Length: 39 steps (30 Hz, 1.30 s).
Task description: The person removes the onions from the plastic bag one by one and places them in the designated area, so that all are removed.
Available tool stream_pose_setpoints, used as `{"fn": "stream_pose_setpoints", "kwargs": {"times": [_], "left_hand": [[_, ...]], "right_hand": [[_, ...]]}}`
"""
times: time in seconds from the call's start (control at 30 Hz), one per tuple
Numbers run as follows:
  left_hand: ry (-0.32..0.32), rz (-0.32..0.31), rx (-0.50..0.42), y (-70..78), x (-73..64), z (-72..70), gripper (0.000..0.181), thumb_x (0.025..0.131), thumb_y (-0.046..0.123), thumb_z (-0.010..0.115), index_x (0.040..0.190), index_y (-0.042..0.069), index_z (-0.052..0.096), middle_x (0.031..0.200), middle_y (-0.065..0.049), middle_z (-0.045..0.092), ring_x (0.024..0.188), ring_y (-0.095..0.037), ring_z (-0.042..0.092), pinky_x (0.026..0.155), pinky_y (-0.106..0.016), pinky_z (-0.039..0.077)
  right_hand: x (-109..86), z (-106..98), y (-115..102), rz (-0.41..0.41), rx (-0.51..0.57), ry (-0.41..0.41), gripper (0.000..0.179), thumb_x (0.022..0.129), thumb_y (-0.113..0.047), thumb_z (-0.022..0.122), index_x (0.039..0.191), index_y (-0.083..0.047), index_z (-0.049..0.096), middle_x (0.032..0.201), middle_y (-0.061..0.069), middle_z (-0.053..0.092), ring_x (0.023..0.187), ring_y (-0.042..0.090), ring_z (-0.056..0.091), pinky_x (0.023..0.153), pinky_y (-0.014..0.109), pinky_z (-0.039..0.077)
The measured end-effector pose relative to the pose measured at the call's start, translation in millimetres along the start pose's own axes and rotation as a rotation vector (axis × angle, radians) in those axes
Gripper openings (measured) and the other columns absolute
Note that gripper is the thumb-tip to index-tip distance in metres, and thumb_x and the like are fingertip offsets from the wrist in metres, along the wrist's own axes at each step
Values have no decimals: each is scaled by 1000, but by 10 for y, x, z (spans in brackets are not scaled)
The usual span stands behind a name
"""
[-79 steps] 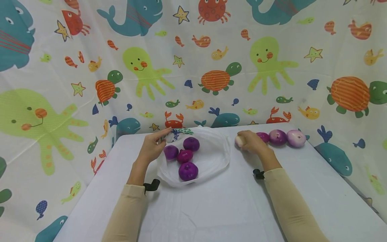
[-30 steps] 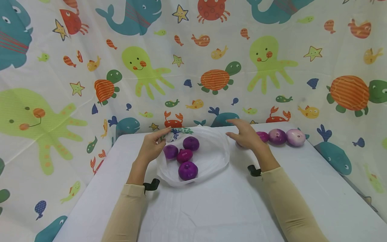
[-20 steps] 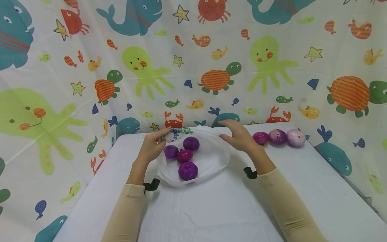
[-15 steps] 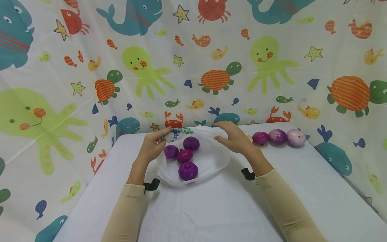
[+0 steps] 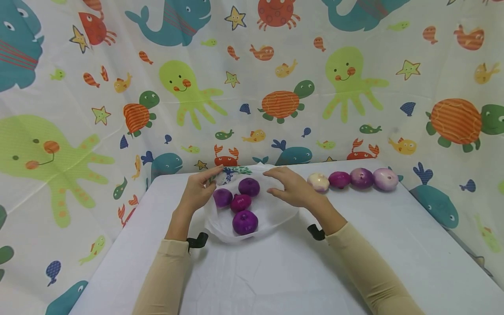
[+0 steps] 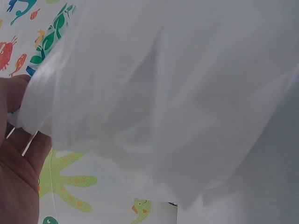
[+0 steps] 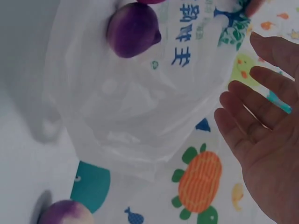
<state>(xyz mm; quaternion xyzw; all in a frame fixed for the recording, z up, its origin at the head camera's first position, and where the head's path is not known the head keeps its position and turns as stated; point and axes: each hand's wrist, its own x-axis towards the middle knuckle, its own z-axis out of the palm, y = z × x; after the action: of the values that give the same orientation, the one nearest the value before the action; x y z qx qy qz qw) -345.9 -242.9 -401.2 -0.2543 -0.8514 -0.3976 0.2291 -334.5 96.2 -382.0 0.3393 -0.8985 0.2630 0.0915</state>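
White worktop (image 5: pixel 244 280) is carrying a plastic bag (image 5: pixel 273 215); the left hand (image 5: pixel 198 191) is pinching its edge, the right hand (image 5: pixel 293 189), spread wide, is moving over it; four purple onions (image 5: pixel 245 223) are lying inside, a pale onion (image 5: pixel 318 182) newly showing outside

1) Bag (image 5: pixel 273 215): white with blue and green print;
2) round onions inside (image 5: pixel 245 223): deep purple; small onion among them (image 5: pixel 240 203): magenta;
3) row of onions (image 5: pixel 357 178): cream, magenta, mottled purple, pale lilac;
4) backdrop (image 5: pixel 252 74): white, multicoloured sea-animal print;
5) sleeves (image 5: pixel 370 262): plain beige
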Motion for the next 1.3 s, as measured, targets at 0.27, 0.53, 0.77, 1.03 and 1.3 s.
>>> {"fn": "stream_pose_setpoints", "kwargs": {"times": [0.27,0.53,0.77,1.03,1.3], "left_hand": [[-1,0,7,0,-2,-6,51,93,-10,58,137,11,69,140,-6,68,101,-22,63,73,-14,45],[1,-3,9,1,2,0,51,92,-10,59,137,11,69,140,-6,68,102,-23,63,74,-14,45],[3,-6,7,-2,0,2,51,92,-11,59,137,10,69,141,-6,68,103,-23,63,74,-13,44],[4,-5,7,-7,0,-1,51,92,-11,59,137,11,69,140,-6,68,103,-23,63,74,-13,44],[1,-11,1,6,-6,-2,51,92,-10,58,137,11,69,141,-5,67,107,-24,64,73,-14,44]], "right_hand": [[18,112,-88,-46,-32,-45,53,97,-27,74,147,-18,58,150,4,59,145,27,49,117,51,43],[33,221,-164,-134,-46,-55,53,96,-27,75,146,-14,60,146,5,62,140,26,53,115,46,46],[47,306,-182,-167,-71,-68,53,96,-26,75,145,-14,60,145,5,63,139,25,54,116,44,44],[63,358,-236,-176,-62,-105,52,96,-27,75,145,-14,61,145,6,62,138,25,54,114,43,46],[65,459,-301,-194,-86,-149,52,95,-30,76,143,-15,63,144,6,63,136,26,56,112,43,48]]}}
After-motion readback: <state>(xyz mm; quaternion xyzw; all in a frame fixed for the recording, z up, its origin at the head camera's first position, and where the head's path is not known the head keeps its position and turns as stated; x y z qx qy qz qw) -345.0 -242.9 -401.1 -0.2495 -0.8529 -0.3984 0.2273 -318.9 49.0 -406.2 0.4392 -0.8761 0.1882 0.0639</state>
